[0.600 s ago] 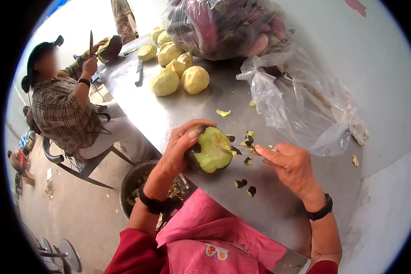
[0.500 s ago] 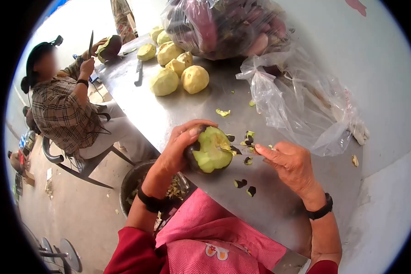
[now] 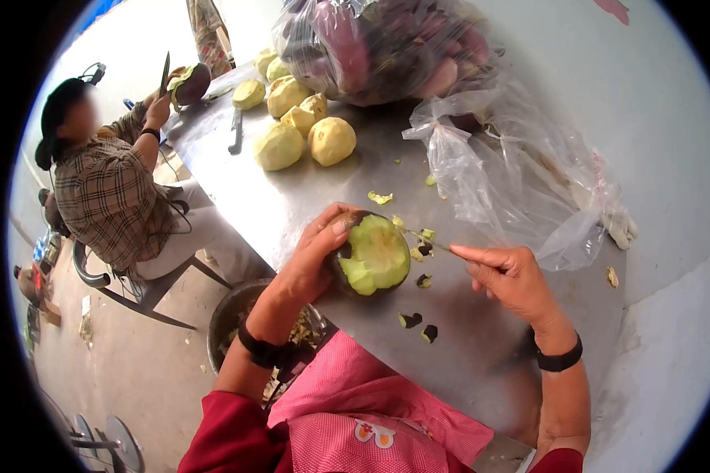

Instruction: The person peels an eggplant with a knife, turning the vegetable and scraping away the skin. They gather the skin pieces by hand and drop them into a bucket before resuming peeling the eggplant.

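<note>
A round dark eggplant is partly peeled, with pale green flesh facing right. My left hand is closed around its left side, fingers over the top and behind. In my right hand is a thin knife, its handle mostly hidden in the fingers. The blade points left toward the eggplant's upper right edge, where bits of flesh cling near the tip. Dark-skinned peel scraps lie on the metal table between the eggplant and my right hand.
Several peeled eggplants and another knife lie toward the back. Behind them is a plastic bag of eggplants; a loose clear bag lies right. A seated co-worker holds an eggplant and knife. A scrap bucket stands below.
The knife has drawn back from the cut face to the eggplant's upper right edge. My right hand has moved slightly right. The eggplant has turned a little, baring more of its flesh to view.
</note>
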{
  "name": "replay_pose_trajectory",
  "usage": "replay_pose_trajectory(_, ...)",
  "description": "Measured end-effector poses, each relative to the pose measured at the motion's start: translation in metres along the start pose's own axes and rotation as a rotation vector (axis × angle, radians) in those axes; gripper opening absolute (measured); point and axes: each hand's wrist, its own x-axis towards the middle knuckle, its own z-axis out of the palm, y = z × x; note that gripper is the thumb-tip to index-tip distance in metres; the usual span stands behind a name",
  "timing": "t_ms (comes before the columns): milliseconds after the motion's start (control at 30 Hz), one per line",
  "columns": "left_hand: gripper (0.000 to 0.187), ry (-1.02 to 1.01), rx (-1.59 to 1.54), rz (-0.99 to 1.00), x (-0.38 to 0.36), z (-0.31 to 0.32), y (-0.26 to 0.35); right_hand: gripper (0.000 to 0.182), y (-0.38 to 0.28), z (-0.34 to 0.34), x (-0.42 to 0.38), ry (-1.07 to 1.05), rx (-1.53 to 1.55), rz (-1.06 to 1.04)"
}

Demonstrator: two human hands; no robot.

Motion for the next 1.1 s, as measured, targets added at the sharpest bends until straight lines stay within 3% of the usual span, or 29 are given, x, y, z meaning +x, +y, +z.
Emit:
replay_pose_trajectory(67,0.071,0.018,0.023,0.053,-0.001,0.001,0.002,0.037,-0.013,-0.009,0.001,-0.178,0.3,0.399)
replay_pose_trajectory(133,0.052,-0.024,-0.088,0.129,-0.002,0.003,0.003,0.036,-0.013,-0.006,0.0,-0.159,0.295,0.366)
replay_pose_trajectory(567,0.056,0.093,-0.271,0.046,-0.008,0.0,-0.004,0.049,-0.006,0.017,-0.008,-0.116,0.068,0.074)
replay_pose_trajectory(833,0.056,0.101,-0.009,0.035,-0.003,-0.006,-0.004,0.05,-0.007,0.015,-0.009,0.009,-0.234,-0.068)
replay_pose_trajectory(1100,0.055,0.067,-0.043,-0.067,-0.001,-0.007,0.004,0.05,-0.003,0.01,-0.004,-0.004,-0.294,-0.103)
